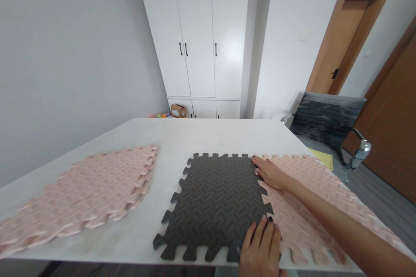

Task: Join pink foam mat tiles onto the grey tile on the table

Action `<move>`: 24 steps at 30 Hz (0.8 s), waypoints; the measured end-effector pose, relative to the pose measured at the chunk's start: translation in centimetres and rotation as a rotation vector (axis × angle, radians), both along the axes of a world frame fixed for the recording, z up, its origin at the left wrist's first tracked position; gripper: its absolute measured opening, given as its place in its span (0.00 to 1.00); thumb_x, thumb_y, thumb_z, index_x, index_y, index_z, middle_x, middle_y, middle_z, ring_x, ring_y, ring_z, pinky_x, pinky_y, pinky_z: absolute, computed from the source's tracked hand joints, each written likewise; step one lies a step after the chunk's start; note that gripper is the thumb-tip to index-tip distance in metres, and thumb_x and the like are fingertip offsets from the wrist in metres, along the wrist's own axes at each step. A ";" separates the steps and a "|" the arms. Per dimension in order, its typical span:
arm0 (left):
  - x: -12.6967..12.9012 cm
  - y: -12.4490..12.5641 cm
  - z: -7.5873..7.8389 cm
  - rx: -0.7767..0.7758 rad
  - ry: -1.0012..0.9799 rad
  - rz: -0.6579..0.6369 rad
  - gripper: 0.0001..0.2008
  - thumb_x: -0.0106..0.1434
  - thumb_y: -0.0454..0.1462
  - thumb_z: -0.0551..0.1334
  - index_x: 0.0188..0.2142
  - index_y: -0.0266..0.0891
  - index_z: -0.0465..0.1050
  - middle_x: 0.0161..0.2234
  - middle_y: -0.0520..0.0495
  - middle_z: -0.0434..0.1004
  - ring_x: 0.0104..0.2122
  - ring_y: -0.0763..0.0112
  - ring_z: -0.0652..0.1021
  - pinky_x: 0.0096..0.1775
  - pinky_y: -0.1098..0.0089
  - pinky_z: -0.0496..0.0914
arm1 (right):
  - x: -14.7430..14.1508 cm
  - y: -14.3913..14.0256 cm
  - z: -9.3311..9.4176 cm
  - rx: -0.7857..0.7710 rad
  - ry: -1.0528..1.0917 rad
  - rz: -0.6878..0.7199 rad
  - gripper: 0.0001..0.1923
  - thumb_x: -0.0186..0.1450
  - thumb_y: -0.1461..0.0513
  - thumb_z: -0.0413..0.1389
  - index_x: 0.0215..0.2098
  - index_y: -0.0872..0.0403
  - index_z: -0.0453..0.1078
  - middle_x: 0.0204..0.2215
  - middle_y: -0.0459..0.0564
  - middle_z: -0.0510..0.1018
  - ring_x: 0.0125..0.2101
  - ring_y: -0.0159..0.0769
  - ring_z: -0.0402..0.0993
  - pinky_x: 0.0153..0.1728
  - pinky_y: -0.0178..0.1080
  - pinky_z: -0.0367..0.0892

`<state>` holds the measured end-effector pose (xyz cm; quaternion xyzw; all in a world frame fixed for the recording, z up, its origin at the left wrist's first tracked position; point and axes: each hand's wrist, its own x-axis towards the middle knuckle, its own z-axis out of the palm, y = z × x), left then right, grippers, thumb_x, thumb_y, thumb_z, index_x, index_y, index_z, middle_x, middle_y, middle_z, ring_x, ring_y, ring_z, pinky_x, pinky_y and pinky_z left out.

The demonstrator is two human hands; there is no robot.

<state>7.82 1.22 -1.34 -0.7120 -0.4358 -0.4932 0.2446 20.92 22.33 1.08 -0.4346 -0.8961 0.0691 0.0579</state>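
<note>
Both hands down flat, palms down

Left hand (pixel 261 249) sits close in at the bottom edge of view, fingers together and pointing away, dark polish on the nails. Right hand (pixel 270 173) is stretched further out, its forearm running back toward the lower right, fingers straight and pointing left.

**No legible writing in view**

Nothing here can be read. The small cardboard box (pixel 178 110) on the floor by the white cabinet (pixel 198 39) may carry a label, but it is too far off and too small to make out. The foam mats, the table, the doors and the walls show no letters, numbers or signs.
</note>
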 end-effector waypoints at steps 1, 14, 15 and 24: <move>0.0 -0.1 0.0 -0.011 0.006 -0.002 0.26 0.66 0.48 0.41 0.41 0.41 0.76 0.42 0.54 0.80 0.47 0.72 0.75 0.47 0.68 0.65 | -0.1 -0.3 0.1 0.009 -0.008 -0.009 0.30 0.69 0.54 0.33 0.65 0.59 0.47 0.65 0.53 0.49 0.65 0.38 0.43 0.61 0.52 0.48; -7.9 -3.1 4.2 -0.994 -0.037 -0.909 0.18 0.65 0.47 0.52 0.51 0.47 0.69 0.43 0.50 0.79 0.44 0.74 0.78 0.47 0.75 0.69 | -0.6 -1.6 0.1 0.117 -0.072 -0.044 0.32 0.69 0.52 0.28 0.66 0.59 0.45 0.65 0.53 0.49 0.64 0.40 0.44 0.60 0.55 0.49; -10.3 -3.8 5.5 -1.064 -0.161 -0.812 0.19 0.62 0.47 0.56 0.51 0.48 0.69 0.43 0.50 0.79 0.44 0.72 0.77 0.47 0.74 0.68 | -0.6 -1.6 0.2 0.112 -0.073 -0.038 0.32 0.69 0.52 0.28 0.66 0.59 0.45 0.65 0.53 0.49 0.64 0.40 0.44 0.60 0.56 0.49; -30.4 -5.6 5.6 -0.918 -0.499 0.915 0.21 0.56 0.55 0.54 0.41 0.47 0.71 0.33 0.49 0.78 0.34 0.56 0.78 0.38 0.58 0.70 | -0.1 -1.5 0.1 0.088 -0.005 -0.014 0.31 0.69 0.52 0.30 0.66 0.55 0.46 0.65 0.53 0.50 0.64 0.43 0.45 0.59 0.59 0.49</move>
